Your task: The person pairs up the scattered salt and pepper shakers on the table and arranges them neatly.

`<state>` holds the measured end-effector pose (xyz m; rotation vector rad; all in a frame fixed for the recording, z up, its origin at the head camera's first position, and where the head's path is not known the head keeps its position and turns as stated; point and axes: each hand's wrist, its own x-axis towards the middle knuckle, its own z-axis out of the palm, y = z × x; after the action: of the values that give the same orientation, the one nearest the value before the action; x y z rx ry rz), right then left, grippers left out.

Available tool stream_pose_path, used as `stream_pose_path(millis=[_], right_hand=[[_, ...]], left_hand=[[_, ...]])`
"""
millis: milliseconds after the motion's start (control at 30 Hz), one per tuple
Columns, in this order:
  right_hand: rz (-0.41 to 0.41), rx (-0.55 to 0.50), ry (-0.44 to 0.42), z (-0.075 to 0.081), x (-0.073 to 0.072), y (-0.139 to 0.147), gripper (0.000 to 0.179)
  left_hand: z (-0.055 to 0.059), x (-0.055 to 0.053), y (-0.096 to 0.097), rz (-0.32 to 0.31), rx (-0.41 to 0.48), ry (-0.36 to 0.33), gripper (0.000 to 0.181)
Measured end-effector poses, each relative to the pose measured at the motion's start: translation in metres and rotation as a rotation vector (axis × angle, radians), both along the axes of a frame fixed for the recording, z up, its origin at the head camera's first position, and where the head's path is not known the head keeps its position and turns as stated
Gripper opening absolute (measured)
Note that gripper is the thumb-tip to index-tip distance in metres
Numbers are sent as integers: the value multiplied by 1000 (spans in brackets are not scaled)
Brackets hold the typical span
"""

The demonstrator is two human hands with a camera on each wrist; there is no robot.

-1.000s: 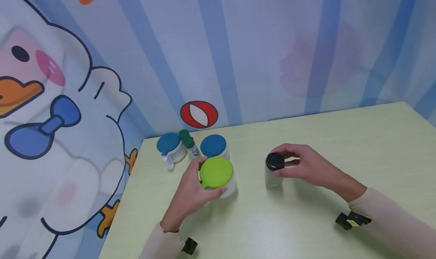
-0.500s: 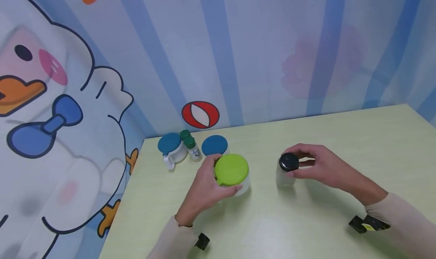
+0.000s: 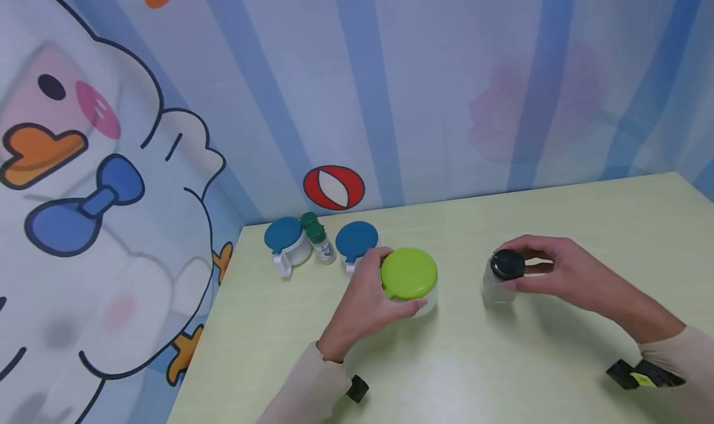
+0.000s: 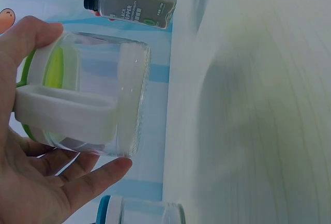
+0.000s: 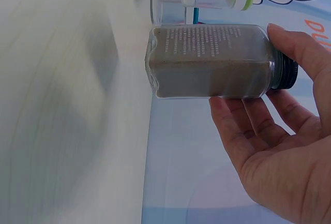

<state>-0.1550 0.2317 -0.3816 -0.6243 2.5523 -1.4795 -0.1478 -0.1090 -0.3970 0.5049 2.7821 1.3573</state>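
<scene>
My left hand (image 3: 362,303) grips a clear glass seasoning jar (image 4: 103,69) by its upper part, thumb and fingers on opposite sides. The jar has a lime-green lid (image 3: 409,274) and a white handle (image 4: 67,113); its base is raised off the table in the left wrist view. To its right, my right hand (image 3: 563,272) holds a black pepper bottle (image 5: 212,61) between thumb and fingers, just below its black cap (image 3: 508,265). Grey-brown powder fills the bottle, which is upright, close over the table. A small gap separates jar and bottle.
Two blue-lidded jars (image 3: 282,235) with white handles stand at the back left of the pale table (image 3: 457,374). Between them are two small green-capped bottles (image 3: 322,247). A printed cartoon backdrop (image 3: 435,101) rises behind the table's far edge.
Both hands have moved to the right together, the left carrying the green-lidded jar and the right the pepper bottle. The jar has come away from the blue-lidded jar behind it.
</scene>
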Motion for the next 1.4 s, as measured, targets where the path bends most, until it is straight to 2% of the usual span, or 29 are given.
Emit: stream_pose_path(millis=[200, 400, 733, 900, 1400], right_hand=[[-15, 6, -26, -2, 2, 16, 45], [-62, 20, -63, -4, 5, 33, 46], [-120, 104, -47, -9, 5, 60, 49], [-139, 134, -26, -11, 3, 71, 50], [-140, 131, -18, -21, 1, 88, 48]], left_hand=[[-4, -2, 14, -8, 7, 18, 84], [-6, -5, 27, -20, 7, 45, 82], [-12, -10, 48, -47, 31, 69, 81], [-14, -9, 56, -59, 44, 62, 80], [-20, -8, 77, -86, 42, 58, 80]])
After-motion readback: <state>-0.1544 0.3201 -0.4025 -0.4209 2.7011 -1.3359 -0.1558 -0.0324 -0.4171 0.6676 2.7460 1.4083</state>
